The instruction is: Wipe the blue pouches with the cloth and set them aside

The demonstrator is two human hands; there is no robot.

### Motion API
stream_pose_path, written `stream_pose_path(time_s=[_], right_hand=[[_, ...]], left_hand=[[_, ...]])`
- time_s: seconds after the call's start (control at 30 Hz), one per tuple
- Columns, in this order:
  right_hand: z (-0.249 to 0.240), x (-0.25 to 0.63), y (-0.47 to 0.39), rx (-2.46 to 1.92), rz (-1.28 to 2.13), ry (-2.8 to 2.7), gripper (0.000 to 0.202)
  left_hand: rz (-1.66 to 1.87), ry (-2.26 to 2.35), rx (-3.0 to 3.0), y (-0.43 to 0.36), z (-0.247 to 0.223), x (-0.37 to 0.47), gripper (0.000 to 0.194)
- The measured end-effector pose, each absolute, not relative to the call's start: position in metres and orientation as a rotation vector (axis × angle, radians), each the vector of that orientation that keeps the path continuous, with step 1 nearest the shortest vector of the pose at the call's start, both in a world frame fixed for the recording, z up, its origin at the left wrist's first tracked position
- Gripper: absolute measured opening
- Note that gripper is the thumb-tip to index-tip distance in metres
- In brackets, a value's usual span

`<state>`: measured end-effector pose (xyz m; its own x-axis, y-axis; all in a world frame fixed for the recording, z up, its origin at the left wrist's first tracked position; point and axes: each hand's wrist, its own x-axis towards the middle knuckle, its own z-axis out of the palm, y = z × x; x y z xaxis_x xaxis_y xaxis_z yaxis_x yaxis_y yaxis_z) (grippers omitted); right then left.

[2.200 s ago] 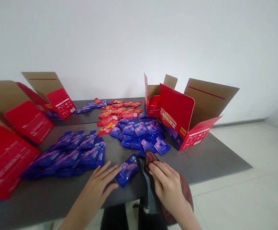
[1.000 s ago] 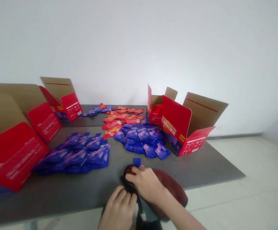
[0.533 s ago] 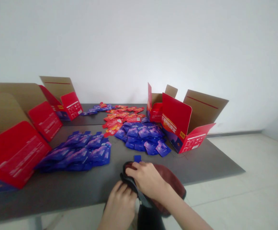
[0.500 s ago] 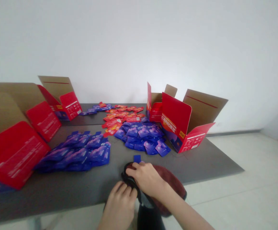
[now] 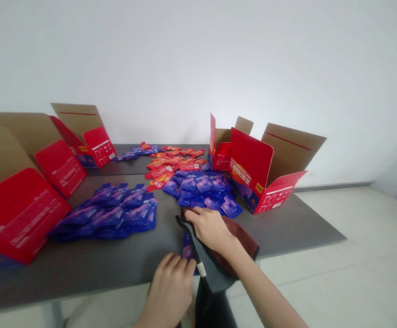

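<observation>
A brown and grey cloth (image 5: 241, 234) with dark edging and a small white label is bunched in my right hand (image 5: 208, 228), its fingers closed on the upper end. The cloth's lower part hangs past the table's front edge. Partly under it lies a blue and purple pouch (image 5: 187, 250). My left hand (image 5: 174, 278) has its fingers curled at the pouch's lower left side and appears to grip its edge; the fingertips are partly hidden. Beyond my right hand is a heap of blue pouches (image 5: 203, 184).
On the grey table (image 5: 130, 262), more stacked blue pouches (image 5: 112, 214) lie left, with red pouches (image 5: 176, 164) farther back. Open red cartons stand at the left (image 5: 23, 214), back left (image 5: 99, 146) and right (image 5: 251, 171). A white wall (image 5: 171, 59) rises behind.
My right hand has moved slightly away from me with the cloth, whose grey side now spreads out more. More of the blue pouch shows beneath it. My left hand stays nearly in place.
</observation>
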<state>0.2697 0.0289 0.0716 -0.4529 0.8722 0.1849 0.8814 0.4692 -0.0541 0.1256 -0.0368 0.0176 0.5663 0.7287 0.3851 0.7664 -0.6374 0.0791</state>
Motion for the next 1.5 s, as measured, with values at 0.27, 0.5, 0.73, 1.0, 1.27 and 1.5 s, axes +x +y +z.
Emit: stream_pose_path(time_s=[0.27, 0.5, 0.73, 1.0, 1.27, 1.5], right_hand=[[0.053, 0.268, 0.007, -1.335, 0.014, -2.76, 0.018], [0.047, 0.268, 0.059, -1.498, -0.047, -2.68, 0.022], [0.072, 0.267, 0.016, -1.346, -0.028, -2.631, 0.023], [0.046, 0.261, 0.031, -1.272, 0.027, -2.798, 0.021], [0.052, 0.268, 0.062, -1.544, -0.006, -2.504, 0.025], [0.091, 0.309, 0.024, -1.263, -0.138, -1.63, 0.024]], left_hand=[[-0.684, -1.12, -2.64, -0.036, 0.007, 0.127, 0.022], [-0.692, -1.034, -2.619, -0.034, 0.011, 0.128, 0.028], [-0.689, -1.16, -2.701, -0.034, 0.011, 0.125, 0.024], [-0.683, -1.03, -2.685, -0.032, 0.007, 0.121, 0.021], [-1.013, -1.2, -2.67, -0.029, 0.021, 0.121, 0.02], [-1.695, -2.028, -2.215, -0.023, 0.013, 0.097, 0.021]])
